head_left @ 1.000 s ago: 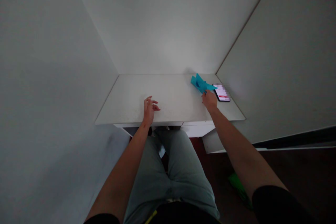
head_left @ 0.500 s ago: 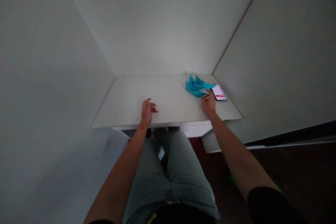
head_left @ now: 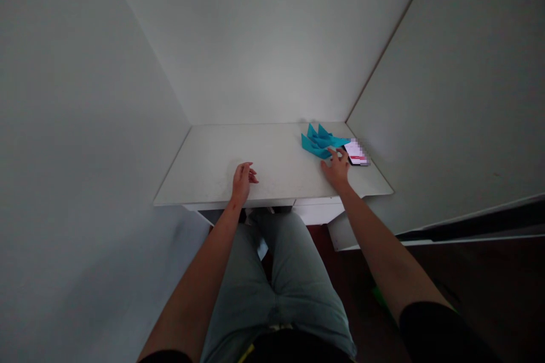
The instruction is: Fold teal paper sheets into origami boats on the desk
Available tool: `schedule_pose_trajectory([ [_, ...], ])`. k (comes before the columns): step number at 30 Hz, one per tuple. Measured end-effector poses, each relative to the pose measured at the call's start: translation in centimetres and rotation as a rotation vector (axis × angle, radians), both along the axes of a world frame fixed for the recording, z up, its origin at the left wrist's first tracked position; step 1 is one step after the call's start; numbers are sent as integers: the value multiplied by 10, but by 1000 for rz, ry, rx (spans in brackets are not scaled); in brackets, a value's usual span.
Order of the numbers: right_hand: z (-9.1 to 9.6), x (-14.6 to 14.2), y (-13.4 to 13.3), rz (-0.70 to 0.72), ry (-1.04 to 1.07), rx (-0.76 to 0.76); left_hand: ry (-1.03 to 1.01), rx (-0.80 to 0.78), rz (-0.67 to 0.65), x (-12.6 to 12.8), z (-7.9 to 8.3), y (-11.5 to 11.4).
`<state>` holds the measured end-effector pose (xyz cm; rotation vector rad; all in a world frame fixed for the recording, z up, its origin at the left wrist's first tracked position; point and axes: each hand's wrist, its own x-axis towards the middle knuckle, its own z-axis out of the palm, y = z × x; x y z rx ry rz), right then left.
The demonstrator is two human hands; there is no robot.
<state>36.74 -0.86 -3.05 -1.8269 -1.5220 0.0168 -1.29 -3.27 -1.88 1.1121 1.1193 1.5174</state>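
Observation:
Several folded blue paper shapes [head_left: 318, 140] lie together at the back right of the white table [head_left: 221, 153]. My right hand [head_left: 337, 169] rests on the table just in front of them, fingers spread, fingertips touching or almost touching the nearest paper and holding nothing. A phone [head_left: 356, 153] with a lit screen lies right of the papers, beside my right fingertips. My left hand [head_left: 242, 179] rests near the table's front edge at the middle, fingers loosely curled and apart, with nothing in it.
White walls close the table in on the left, back and right. Below the front edge are my lap in grey trousers [head_left: 272, 272] and a white drawer unit [head_left: 319, 212]. A green object [head_left: 378, 295] lies on the dark floor at the right.
My right hand set the blue paper shape it held down among the others and let go; it now lies open on the table. My left hand has barely moved.

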Motion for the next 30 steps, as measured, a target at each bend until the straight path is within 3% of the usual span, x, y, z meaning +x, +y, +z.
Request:
schedule_pose_trajectory([
  [5, 11, -5, 1, -176, 112, -57, 25, 14, -7, 2, 4, -1],
  [9, 18, -6, 0, -115, 98, -140, 35, -2, 8, 3, 6, -1],
  [14, 15, -46, -9, 138, 96, -118, 30, -38, -2, 6, 4, 2],
  [20, 11, -143, -26, 701, 195, 51, 117, 9, 48, 11, -4, 0],
  [23, 15, -169, -34, 921, 205, 54, 196, 9, 91, 11, -8, 1],
  [27, 15, -170, -38, 1003, 258, 26, 275, 14, 108, 10, -10, 5],
  [30, 11, -164, -32, 944, 360, -39, 224, -14, 23, 10, -10, 6],
])
